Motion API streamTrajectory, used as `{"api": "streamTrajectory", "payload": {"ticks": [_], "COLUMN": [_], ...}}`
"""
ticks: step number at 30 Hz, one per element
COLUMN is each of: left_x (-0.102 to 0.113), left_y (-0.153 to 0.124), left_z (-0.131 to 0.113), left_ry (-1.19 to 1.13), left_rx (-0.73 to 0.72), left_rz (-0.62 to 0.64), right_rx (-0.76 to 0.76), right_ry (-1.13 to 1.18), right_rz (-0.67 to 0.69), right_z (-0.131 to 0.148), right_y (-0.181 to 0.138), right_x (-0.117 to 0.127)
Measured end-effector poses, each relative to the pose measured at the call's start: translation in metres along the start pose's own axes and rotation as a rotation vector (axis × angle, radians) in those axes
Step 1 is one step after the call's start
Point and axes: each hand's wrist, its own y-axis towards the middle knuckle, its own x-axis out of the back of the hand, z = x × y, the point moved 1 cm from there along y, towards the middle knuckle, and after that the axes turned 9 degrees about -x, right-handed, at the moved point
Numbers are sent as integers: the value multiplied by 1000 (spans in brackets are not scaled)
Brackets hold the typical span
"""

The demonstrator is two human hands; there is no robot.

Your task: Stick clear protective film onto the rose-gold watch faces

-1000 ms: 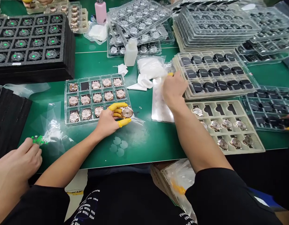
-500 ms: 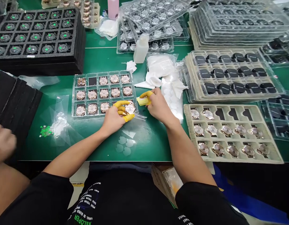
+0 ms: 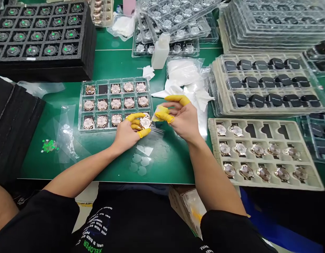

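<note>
My left hand (image 3: 128, 133) is closed around a rose-gold watch head (image 3: 145, 122), its face turned up. Yellow finger cots cover several of its fingertips. It rests by the front right corner of a clear plastic tray (image 3: 85, 131), which holds rows of similar watch heads. One pocket in the tray's back row shows only its dark base. Close to the watch's right side, my right hand (image 3: 185, 117) pinches a small yellow pad (image 3: 162, 111), with a whitish edge at its left. Yellow finger cots are on this hand too. Thin clear strips (image 3: 157, 130) lie beneath the hands.
Clear round films (image 3: 140, 164) lie in front. White wipes (image 3: 175, 88) and a white bottle (image 3: 160, 51) stand behind. A beige tray (image 3: 257, 182) of watches is at right, stacked trays (image 3: 267, 109) beyond it. Black foam trays (image 3: 70, 66) fill the left. Green stickers (image 3: 49, 145) lie left.
My right hand has turned, its fingers now lifted and spread above the yellow pad. The left hand keeps the watch in place. A co-worker's hand at the left edge has gone from view.
</note>
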Motion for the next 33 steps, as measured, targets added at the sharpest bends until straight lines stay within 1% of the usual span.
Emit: {"api": "streamTrajectory", "payload": {"ticks": [3,6,8,10,12,14,16,18,21,23,27,29,33], "left_x": [-1,-2,-2,-2,-2,-2,-2,-2,-2,-2,-2,-2,-1], "left_y": [-1,-1,-1,-1,-1,-2,-2,-3,-4,-4,-5,-5,-7], "left_z": [-1,-3,-3,-3,-3,-2,-1,0,1,2,4,4,4], "left_ry": [-18,-56,-60,-34,-5,3,-1,-3,-7,-25,-56,-52,7], "left_rx": [-10,-4,0,-6,-10,-6,-4,-6,-7,-5,-6,-5,-31], "left_rz": [1,15,17,11,6,7,10,9,9,17,26,30,44], "right_rx": [-37,-89,-75,0,142,330,508,637,776,826,838,838,874], "right_ry": [70,74,59,50,-14,-193,-444,-628,-696,-697,-731,-736,-723], "right_rz": [86,181,204,173,112,59,15,-23,-4,48,103,99,38], "right_z": [8,11,9,7,6,7,9,10,8,4,-4,-7,-10], "right_y": [-9,-13,-14,-13,-12,-13,-15,-16,-16,-15,-10,-9,-10], "right_x": [-7,-10,-10,-9,-7,-5,-1,0,-3,-8,-17,-20,-24]}}
